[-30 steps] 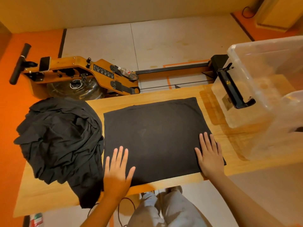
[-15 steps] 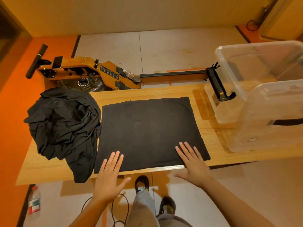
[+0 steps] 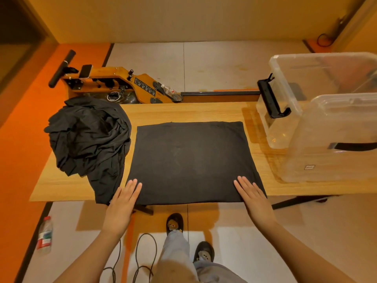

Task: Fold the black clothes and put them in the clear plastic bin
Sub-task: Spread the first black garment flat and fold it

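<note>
On wooden table (image 3: pixel 183 112), folded black cloth (image 3: pixel 191 160), left hand (image 3: pixel 122 203), right hand (image 3: pixel 253 196) flat on corners

— Where does the folded garment (image 3: pixel 191 160) lie?
— Flat on the surface (image 3: pixel 183 112), near its middle, with its near edge at the surface's front edge.
— Left of the garment?
— The heap of clothes (image 3: pixel 87 135), right against its left edge.
— Right of it?
— The near bin (image 3: pixel 326 129) on the surface, apart from the garment. The far bin (image 3: pixel 306 78) stands behind that one.
— Behind it?
— A rowing machine (image 3: pixel 122 84) on the floor, beyond the surface.
— Before it?
— The hands: the left hand (image 3: pixel 122 203) over its near left corner, the right hand (image 3: pixel 254 198) over its near right corner. A bottle (image 3: pixel 44 234) lies on the floor, before and well to the left.
</note>
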